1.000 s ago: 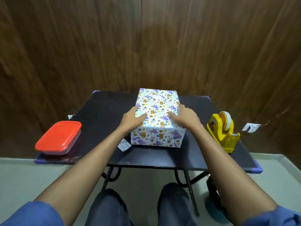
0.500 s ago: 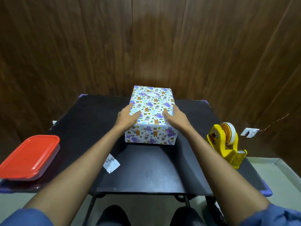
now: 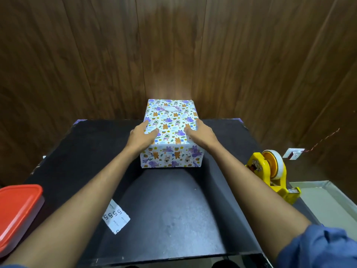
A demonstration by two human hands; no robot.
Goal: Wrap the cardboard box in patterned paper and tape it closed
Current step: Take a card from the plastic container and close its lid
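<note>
The box (image 3: 171, 130), fully covered in white paper with purple and orange animal prints, stands on the black table (image 3: 166, 206) near its far edge. My left hand (image 3: 142, 136) holds the box's left top edge, thumb on the top face and fingers down the side. My right hand (image 3: 199, 135) holds the right top edge the same way. A yellow tape dispenser (image 3: 270, 171) with a roll of clear tape sits at the table's right edge, well clear of both hands.
A red-lidded plastic container (image 3: 17, 211) lies at the table's left edge. A small white paper tag (image 3: 116, 217) printed with digits lies near my left forearm. A wooden wall rises just behind the table. A wall socket (image 3: 293, 153) is at the right.
Both hands have slid the wrapped box away from me toward the table's far edge. The view has moved closer over the table.
</note>
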